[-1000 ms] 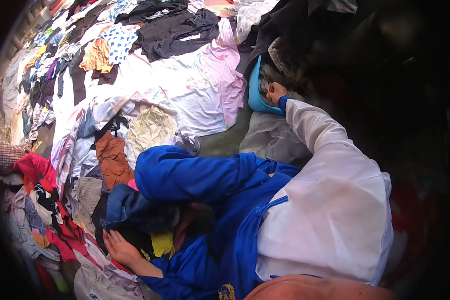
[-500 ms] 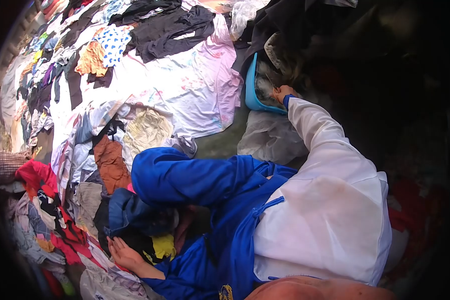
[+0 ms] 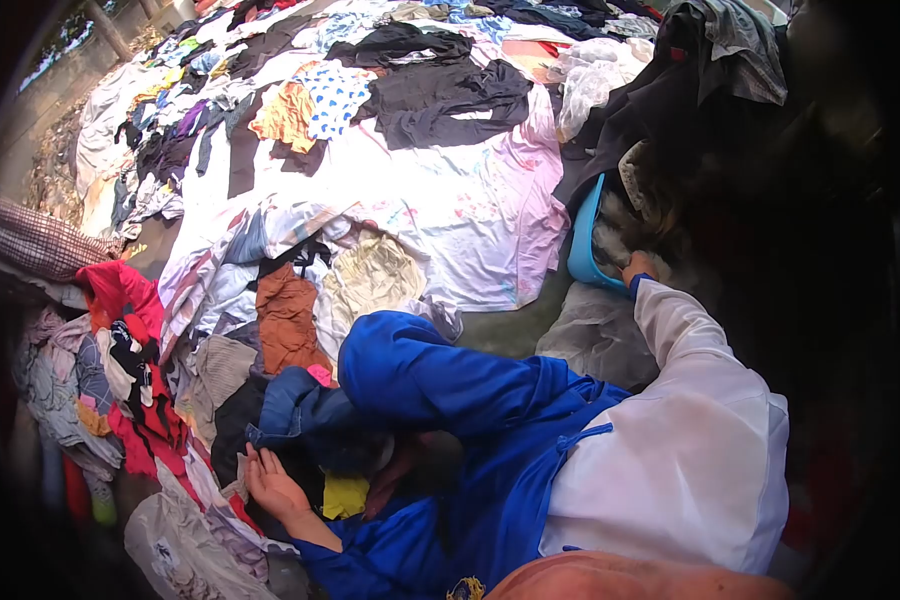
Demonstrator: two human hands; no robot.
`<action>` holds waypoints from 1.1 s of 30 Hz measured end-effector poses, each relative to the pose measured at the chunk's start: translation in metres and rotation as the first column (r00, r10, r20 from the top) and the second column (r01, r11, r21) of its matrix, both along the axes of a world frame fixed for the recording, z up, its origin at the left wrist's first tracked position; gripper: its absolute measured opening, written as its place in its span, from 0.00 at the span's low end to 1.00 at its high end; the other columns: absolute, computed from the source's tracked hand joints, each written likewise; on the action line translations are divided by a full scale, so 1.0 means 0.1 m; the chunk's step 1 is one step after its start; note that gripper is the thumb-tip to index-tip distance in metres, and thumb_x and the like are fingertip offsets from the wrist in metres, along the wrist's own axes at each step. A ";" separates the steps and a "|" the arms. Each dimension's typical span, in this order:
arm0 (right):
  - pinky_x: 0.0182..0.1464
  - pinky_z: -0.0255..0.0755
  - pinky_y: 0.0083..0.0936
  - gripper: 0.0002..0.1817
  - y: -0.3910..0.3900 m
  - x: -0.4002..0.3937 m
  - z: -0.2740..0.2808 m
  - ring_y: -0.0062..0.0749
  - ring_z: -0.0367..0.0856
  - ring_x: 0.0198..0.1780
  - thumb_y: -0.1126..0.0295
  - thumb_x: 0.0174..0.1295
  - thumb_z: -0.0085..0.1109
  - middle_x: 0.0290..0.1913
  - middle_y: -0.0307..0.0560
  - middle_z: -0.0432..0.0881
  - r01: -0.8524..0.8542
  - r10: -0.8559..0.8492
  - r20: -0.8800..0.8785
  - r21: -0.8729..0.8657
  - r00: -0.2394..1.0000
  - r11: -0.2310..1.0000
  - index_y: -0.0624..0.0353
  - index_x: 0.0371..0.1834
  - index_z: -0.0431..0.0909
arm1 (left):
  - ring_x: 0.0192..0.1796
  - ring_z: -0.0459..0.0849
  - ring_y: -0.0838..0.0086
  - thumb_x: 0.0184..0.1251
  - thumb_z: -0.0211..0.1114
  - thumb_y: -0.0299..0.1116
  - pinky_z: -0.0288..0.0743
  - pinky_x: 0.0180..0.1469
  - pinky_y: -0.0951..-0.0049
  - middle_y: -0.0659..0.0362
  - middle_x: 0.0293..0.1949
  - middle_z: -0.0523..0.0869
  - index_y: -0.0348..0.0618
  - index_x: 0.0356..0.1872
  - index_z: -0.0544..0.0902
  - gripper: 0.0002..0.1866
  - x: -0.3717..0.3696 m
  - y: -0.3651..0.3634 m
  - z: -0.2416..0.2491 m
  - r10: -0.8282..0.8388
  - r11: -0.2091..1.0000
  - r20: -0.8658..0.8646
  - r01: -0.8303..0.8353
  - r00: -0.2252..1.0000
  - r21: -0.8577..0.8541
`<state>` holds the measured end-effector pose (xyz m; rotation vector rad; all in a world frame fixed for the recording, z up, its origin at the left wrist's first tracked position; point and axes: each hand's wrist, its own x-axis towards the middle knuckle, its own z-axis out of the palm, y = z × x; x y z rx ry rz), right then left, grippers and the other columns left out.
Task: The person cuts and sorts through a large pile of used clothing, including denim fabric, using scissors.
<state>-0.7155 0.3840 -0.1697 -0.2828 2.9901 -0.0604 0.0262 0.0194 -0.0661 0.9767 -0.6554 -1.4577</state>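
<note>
My left hand (image 3: pixel 275 485), palm partly up and fingers stretched out, lies beside a dark-blue denim piece (image 3: pixel 305 405). It looks empty, its fingertips close to the denim's lower edge. A yellow cloth (image 3: pixel 344 495) lies just right of my left wrist. My right hand (image 3: pixel 641 266) reaches out to a light-blue plastic basin (image 3: pixel 581 245). Its fingers are curled at the basin's near side, by greyish-white fluffy material (image 3: pixel 610 243). Shadow hides what those fingers hold.
Spread clothes cover the ground ahead, among them a pale printed cloth (image 3: pixel 450 220) and a black garment (image 3: pixel 460 100). A rust-brown cloth (image 3: pixel 287 320) and red cloth (image 3: pixel 120 290) lie at left. Translucent plastic (image 3: pixel 595 335) sits below the basin. My blue-clad knee (image 3: pixel 400 360) rises between my hands.
The whole view has shifted, so things appear further right and lower. My left hand remains by the denim with fingers stretched; my right hand remains at the basin with fingers curled.
</note>
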 end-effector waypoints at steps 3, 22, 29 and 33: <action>0.58 0.74 0.42 0.14 -0.26 -0.08 0.02 0.51 0.77 0.59 0.69 0.56 0.59 0.55 0.54 0.79 -0.182 0.173 -0.100 -0.083 0.980 0.980 0.57 0.46 0.82 | 0.75 0.65 0.51 0.76 0.52 0.33 0.54 0.78 0.55 0.50 0.73 0.70 0.34 0.56 0.78 0.16 -0.06 -0.01 0.08 0.019 1.000 -0.026 -0.019 0.999 -0.008; 0.49 0.78 0.33 0.19 -3.65 4.56 2.06 0.40 0.84 0.45 0.70 0.56 0.68 0.51 0.49 0.80 -0.492 0.941 -0.163 -0.818 -0.298 -0.298 0.62 0.51 0.77 | 0.76 0.63 0.48 0.73 0.56 0.39 0.48 0.79 0.49 0.40 0.76 0.61 0.37 0.56 0.79 0.19 0.10 0.18 0.64 -0.058 0.918 -0.096 0.015 0.994 -0.397; 0.62 0.74 0.42 0.53 -4.12 5.74 1.31 0.59 0.76 0.64 0.69 0.45 0.76 0.72 0.60 0.66 -0.626 0.906 -0.183 -0.669 -0.383 -0.400 0.57 0.77 0.56 | 0.64 0.80 0.59 0.77 0.57 0.42 0.69 0.70 0.59 0.38 0.68 0.73 0.34 0.50 0.79 0.18 0.13 0.39 0.75 0.047 0.843 -0.124 -0.106 0.991 -0.527; 0.40 0.74 0.45 0.13 -4.49 5.81 1.09 0.63 0.82 0.39 0.69 0.53 0.61 0.33 0.66 0.82 -0.669 0.923 -0.147 -0.651 -0.355 -0.360 0.66 0.38 0.80 | 0.50 0.88 0.63 0.73 0.63 0.35 0.78 0.58 0.63 0.40 0.66 0.76 0.34 0.51 0.77 0.14 0.32 0.32 0.63 0.411 0.859 0.239 -0.287 0.880 -0.424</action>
